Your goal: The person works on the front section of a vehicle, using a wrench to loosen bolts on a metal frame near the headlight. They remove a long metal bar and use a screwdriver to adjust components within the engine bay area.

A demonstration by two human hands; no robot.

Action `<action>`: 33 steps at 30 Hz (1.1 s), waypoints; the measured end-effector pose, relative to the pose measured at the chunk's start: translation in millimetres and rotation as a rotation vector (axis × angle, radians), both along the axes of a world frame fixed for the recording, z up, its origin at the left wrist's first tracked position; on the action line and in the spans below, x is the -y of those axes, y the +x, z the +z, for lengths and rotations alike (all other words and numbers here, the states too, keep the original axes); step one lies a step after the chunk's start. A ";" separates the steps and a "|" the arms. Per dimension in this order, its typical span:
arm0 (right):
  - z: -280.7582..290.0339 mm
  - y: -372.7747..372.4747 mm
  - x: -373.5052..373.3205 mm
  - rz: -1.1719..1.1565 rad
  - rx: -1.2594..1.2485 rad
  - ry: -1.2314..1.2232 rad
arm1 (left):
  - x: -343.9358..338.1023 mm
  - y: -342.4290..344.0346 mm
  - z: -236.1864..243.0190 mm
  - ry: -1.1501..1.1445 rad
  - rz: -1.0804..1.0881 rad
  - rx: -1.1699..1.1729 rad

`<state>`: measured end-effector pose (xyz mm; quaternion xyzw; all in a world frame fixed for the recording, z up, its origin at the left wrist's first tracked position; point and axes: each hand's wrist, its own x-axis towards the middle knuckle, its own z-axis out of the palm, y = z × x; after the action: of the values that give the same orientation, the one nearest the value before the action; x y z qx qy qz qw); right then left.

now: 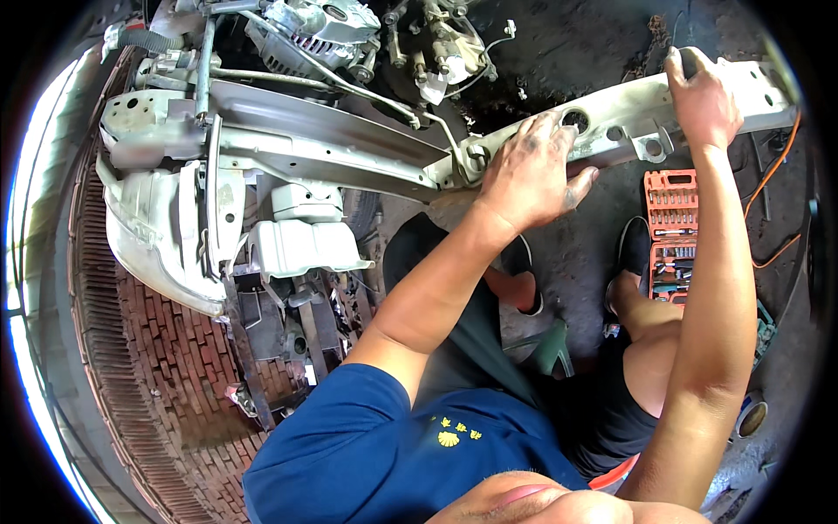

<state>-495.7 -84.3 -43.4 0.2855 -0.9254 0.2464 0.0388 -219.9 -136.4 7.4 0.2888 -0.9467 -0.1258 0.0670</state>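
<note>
A long pale metal crossbeam with round holes and a small bracket runs across the upper right. My left hand lies over its left part, fingers stretched along the metal and thumb held apart. Farther right, my right hand is closed over the beam's upper edge, with the fingertips partly hidden behind it. At its left end the beam meets a grey metal rail of a vehicle's bare front frame. My left hand hides some of the beam near that joint.
Engine parts, including an alternator, lie beyond the rail. An orange socket-set case is open on the floor beside my foot. An orange cable curves at the right. Red bricks cover the left ground.
</note>
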 end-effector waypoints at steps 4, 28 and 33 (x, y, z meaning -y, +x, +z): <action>4.8 3.0 0.2 0.002 0.032 0.025 | 0.4 2.6 -4.7 -0.009 -0.006 -0.010; 2.6 9.4 0.0 0.057 -0.062 -0.182 | 0.2 4.3 11.0 0.135 0.070 0.104; -4.4 8.5 0.8 0.047 -0.107 -0.181 | -3.5 8.0 12.7 0.125 0.083 0.082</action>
<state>-487.2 -85.2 -47.8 0.3154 -0.8890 0.3140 0.1079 -212.0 -132.9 20.1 0.3360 -0.9263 -0.1700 0.0153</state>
